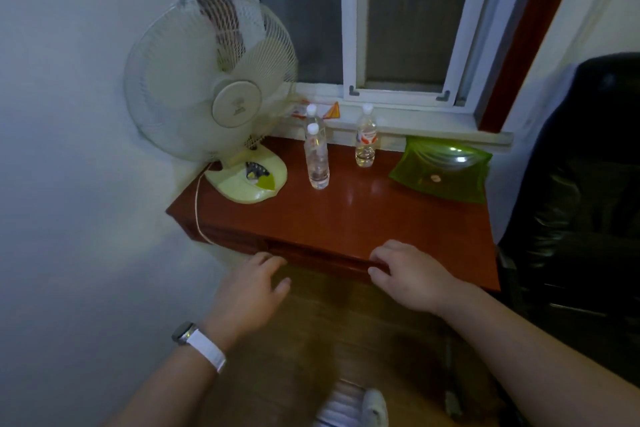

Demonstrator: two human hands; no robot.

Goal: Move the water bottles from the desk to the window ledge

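Three clear plastic water bottles with white caps stand upright on the red-brown desk (346,218). The nearest bottle (317,159) is left of centre. Right behind it stands a second bottle (313,114), mostly hidden. A third bottle (366,137) with a red label is to the right, close to the white window ledge (426,126). My left hand (251,288) hovers just off the desk's front edge, fingers apart and empty. My right hand (405,270) rests with curled fingers at the front edge, holding nothing.
A pale table fan (211,80) fills the desk's left end, its cord hanging over the side. A green glass dish (443,172) sits at the right rear. A black chair (581,201) stands right of the desk. Small orange packets (332,111) lie on the ledge's left part.
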